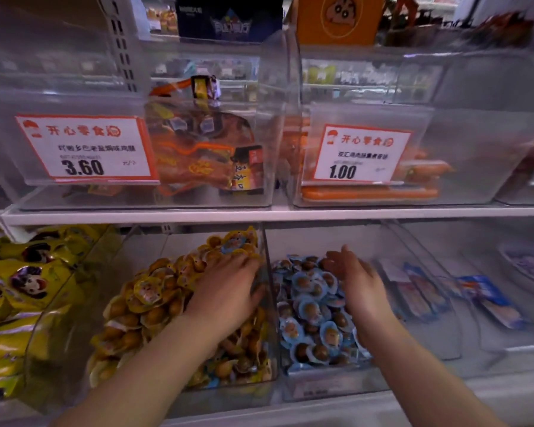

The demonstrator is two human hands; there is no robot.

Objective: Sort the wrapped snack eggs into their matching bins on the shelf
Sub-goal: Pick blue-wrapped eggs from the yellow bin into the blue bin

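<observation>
Two hands' fingers loose over glossy oval yellow-wrapped eggs (167,291) and blue-wrapped eggs (315,306), gripping nothing.

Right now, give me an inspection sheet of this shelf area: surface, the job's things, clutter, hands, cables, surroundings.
Surface: white lower shelf holding clear bins side by side.
Job's things: yellow-wrapped eggs heaped in the left bin; blue-wrapped eggs fill the right bin; a few blue wrappers show low in the yellow bin.
Clutter: yellow snack bags at far left; blue flat packets at right.
Hands: left hand rests on the yellow eggs, fingers blurred; right hand over the blue eggs, fingers relaxed, holding nothing visible.
Cables: nothing seen.
Surroundings: upper shelf bins with price tags 3.60 and 1.00.
</observation>
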